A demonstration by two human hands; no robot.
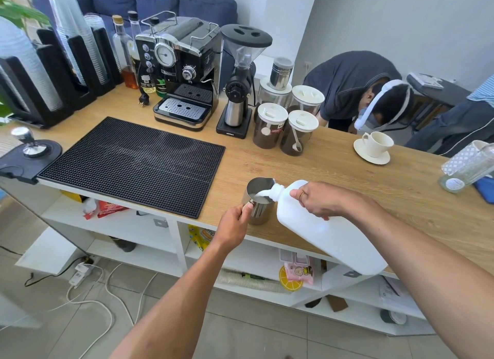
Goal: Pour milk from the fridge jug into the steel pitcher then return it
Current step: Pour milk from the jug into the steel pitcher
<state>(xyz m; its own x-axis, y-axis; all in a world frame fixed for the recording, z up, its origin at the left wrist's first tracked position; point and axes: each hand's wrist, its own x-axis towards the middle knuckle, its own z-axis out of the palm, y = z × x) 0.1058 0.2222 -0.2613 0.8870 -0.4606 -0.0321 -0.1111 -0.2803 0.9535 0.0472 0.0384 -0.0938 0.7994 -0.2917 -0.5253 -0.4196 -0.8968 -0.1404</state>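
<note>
Pouring stage. The pitcher (258, 201) stands upright on the counter (347, 171), close to its front edge and just right of the black mat (133, 163). The left hand (235, 226) closes its fingers round the pitcher's handle side; this grip appears meant to steady the vessel against the push of the stream and the jug's neck. The right hand (319, 199) wraps the handle of the white jug (328, 230), fingers curled tight about it near the neck. The jug is tilted steeply, base raised toward the person and hanging out past the counter edge, mouth lowered to the pitcher's rim. A white stream of milk (263, 193) runs from the mouth into the pitcher, where a pale pool shows. Holding the mouth at the rim likely keeps the fall short and limits splashing. The fill level cannot be read exactly. The jug's cap is not visible. Judged from this, the pour is under way; righting the jug and returning it to the fridge remain.
</note>
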